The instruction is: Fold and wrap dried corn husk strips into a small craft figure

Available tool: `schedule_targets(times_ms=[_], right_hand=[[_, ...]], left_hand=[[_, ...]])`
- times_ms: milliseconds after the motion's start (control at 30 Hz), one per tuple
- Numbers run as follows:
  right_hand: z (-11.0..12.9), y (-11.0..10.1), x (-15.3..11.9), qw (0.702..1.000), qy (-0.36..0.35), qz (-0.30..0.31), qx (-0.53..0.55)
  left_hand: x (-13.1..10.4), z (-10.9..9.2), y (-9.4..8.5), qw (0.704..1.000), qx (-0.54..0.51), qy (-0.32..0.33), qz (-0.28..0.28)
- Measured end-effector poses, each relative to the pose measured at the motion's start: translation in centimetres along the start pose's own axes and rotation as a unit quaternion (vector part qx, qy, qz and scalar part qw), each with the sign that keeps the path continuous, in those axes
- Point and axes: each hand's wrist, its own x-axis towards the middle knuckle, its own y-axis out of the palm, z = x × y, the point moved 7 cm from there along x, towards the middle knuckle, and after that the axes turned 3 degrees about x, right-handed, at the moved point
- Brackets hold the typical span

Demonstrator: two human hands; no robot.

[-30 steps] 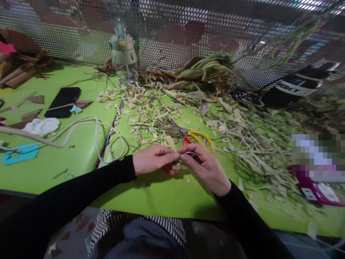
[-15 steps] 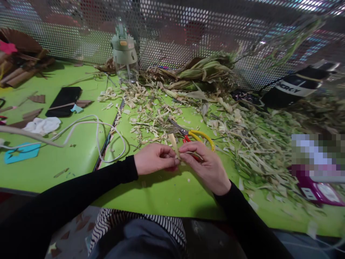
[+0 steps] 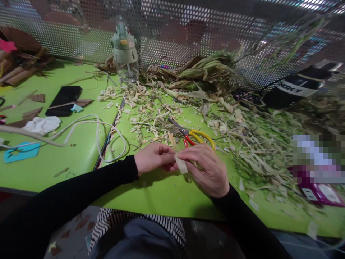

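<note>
A pale strip of dried husk [image 3: 181,165] is pinched between my two hands above the green table [image 3: 161,198]. My left hand [image 3: 155,158] has its thumb and fingers closed at the strip's left side, and a narrow end sticks up above them. From the right, my right hand [image 3: 206,167] pinches the strip, whose broad end hangs down and is bent over. Just behind my right hand lie scissors [image 3: 185,132] with red and yellow handles, the near handle partly covered by the hand.
Husk scraps [image 3: 153,120] spread behind my hands and a heap of shreds [image 3: 258,147] lies to the right. A bundle of husks [image 3: 205,73], a clear bottle [image 3: 125,54] and a black bottle [image 3: 299,86] stand or lean at the mesh. Left lie a phone [image 3: 64,101] and white cable [image 3: 81,121].
The husk strip has turned, and its broad lower end now shows below my fingers. My right hand has shifted slightly and its fingers are curled more. The scissors stay put.
</note>
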Motion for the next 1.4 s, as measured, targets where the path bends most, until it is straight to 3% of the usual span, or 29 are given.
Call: schedule_targets(times_ms=[100,233,400,733,933,1100,1300,1400], right_hand=[[-0.1,-0.1,0.0,1.0,-0.017,0.01,0.01],[-0.1,0.9,-0.3,0.993,-0.026,0.106,0.046],[0.1,1.1,-0.6,0.981,-0.01,0.174,0.086],[0.3,0.8,-0.4,0.986,-0.01,0.141,0.088],[1.0,0.3,0.1,0.995,-0.061,0.081,0.001],[0.9,0.6,0.1,0.994,-0.045,0.101,-0.026],[0.0,0.3,-0.1,0.996,0.012,0.089,0.0],[-0.1,0.1,0.0,0.996,0.0,0.09,0.003]], left_hand=[[0.0,0.1,0.1,1.0,0.004,0.003,0.013],[0.0,0.0,0.1,0.999,0.022,0.023,0.013],[0.0,0.4,-0.1,0.999,0.048,-0.023,0.009],[-0.2,0.3,-0.1,0.996,0.06,-0.057,0.016],[0.0,0.7,-0.2,0.993,0.112,-0.026,0.021],[0.2,0.9,-0.6,0.986,0.168,-0.003,0.018],[0.1,0.6,-0.2,0.996,0.077,-0.032,0.04],[0.1,0.6,0.0,0.997,0.048,-0.04,0.048]])
